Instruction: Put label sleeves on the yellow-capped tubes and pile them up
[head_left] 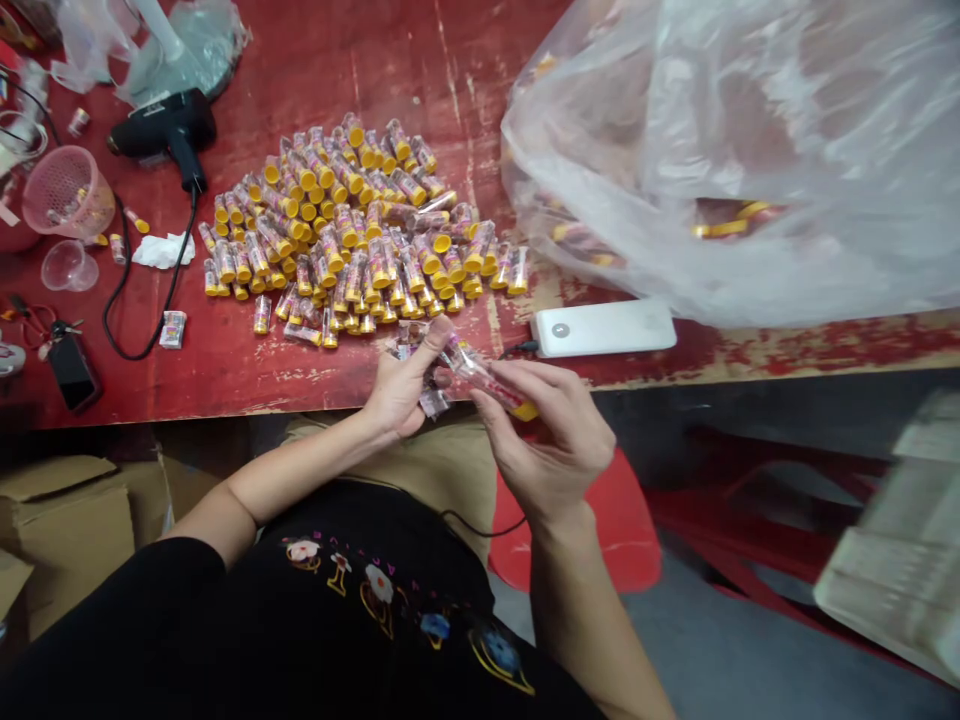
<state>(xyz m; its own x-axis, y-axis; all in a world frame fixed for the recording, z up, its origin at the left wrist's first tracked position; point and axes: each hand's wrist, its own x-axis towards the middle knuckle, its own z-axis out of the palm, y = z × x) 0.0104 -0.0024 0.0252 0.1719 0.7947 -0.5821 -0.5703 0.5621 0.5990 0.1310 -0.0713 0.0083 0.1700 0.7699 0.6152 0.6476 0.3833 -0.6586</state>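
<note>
Right hand (pixel 551 430), nearly closed, is pinching a yellow-ended tube (pixel 471 370) — apparently steadying it — near the tabletop (pixel 187 388) front edge; left hand (pixel 394 395) is clasping plastic wrappers (pixel 433 402).

Grey floor (pixel 720 640), red stool (pixel 592 530).

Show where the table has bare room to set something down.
Widest on the red table: beyond the heap of yellow-ended tubes, between heat gun and plastic bag. A smaller strip borders the near edge, between small packet and left hand. Crowded: the middle, the right under the bag, and the left around the pink basket.
</note>
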